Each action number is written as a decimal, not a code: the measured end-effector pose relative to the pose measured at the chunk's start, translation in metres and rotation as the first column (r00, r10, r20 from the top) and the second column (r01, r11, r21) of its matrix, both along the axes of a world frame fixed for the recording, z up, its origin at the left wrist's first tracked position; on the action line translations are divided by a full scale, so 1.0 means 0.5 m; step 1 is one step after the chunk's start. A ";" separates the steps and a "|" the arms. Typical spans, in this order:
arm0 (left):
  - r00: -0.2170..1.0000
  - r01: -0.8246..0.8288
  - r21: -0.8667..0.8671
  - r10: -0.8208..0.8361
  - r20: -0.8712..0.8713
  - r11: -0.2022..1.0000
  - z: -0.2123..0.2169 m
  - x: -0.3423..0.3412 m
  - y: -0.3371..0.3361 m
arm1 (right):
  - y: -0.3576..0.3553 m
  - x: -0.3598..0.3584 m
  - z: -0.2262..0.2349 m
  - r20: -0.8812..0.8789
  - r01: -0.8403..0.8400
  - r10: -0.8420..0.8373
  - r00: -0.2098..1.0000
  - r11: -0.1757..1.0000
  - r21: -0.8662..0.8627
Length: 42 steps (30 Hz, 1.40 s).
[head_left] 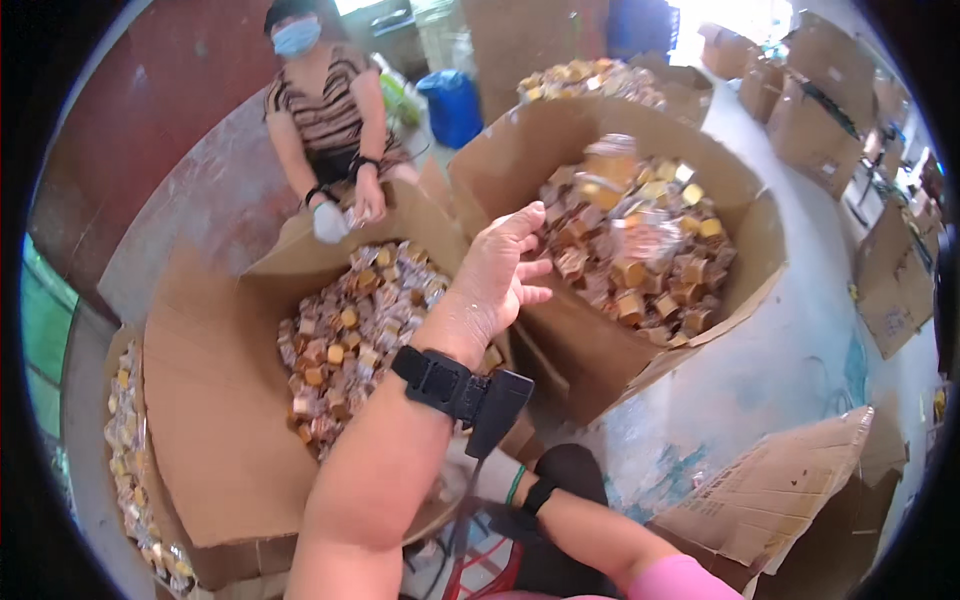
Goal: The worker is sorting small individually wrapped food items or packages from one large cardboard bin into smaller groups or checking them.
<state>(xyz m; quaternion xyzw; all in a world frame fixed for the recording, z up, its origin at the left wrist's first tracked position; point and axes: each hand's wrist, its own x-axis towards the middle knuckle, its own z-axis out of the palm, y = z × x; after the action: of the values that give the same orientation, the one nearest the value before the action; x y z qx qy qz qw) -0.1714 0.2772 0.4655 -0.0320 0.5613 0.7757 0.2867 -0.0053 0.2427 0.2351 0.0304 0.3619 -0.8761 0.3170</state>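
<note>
My left hand (505, 262) is stretched out with its fingers apart, at the near left rim of the right cardboard box (745, 280). Nothing is in its grasp. Just beyond the fingertips, blurred clear-wrapped pieces (645, 238) appear in mid-air over that box. Inside lie many small yellow and orange-brown wrapped blocks (630, 305). Below my left forearm is my right hand (490, 474) in a white glove; its fingers are hidden behind that forearm. The left cardboard box (215, 400) holds more small wrapped blocks (335, 355).
Across the left box sits a person (325, 120) with one gloved hand at its rim. Another heap of blocks (590, 82) stands behind the right box. A blue bin (450, 108) is at the back. A cardboard flap (780, 490) juts out at lower right.
</note>
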 end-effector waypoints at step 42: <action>0.133 -0.532 -0.714 0.878 0.460 0.455 -1.052 0.319 -0.971 | -0.140 -0.190 -0.001 -0.310 0.024 0.427 0.849 0.555 0.831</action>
<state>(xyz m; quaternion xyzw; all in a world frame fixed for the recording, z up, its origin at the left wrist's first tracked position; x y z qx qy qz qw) -0.0117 -0.2081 -0.0607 -0.6967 0.4155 0.5797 0.0766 -0.1006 0.1728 0.2343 -0.0894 0.7881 -0.5463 0.2692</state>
